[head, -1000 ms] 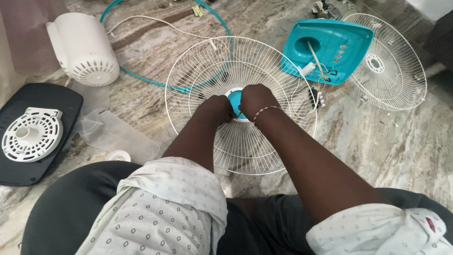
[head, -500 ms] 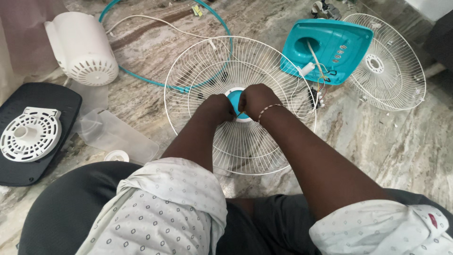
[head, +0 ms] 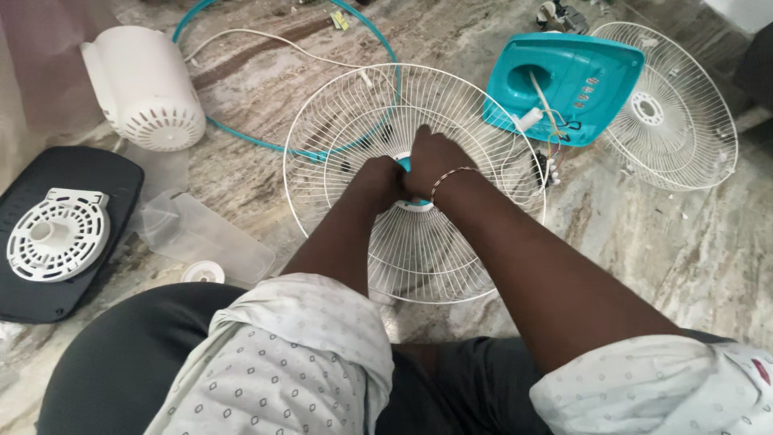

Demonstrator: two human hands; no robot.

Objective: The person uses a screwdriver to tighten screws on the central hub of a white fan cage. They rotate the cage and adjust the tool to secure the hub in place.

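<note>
Both our hands — left hand [head: 378, 181] and right hand [head: 433, 163] — close together around the teal hub [head: 405, 165] at the centre of the white fan guard [head: 354, 121], lying flat on the marble floor [head: 644, 234]. At 2 o'clock sits a teal fan base [head: 576, 84]; at 10 o'clock — a white motor housing [head: 145, 89].

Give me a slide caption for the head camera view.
Both hands grip the teal hub of a white fan grille.

Probably a home floor used as a repair spot: marble tiles [head: 692, 242] strewn with fan parts [head: 668, 105].
</note>
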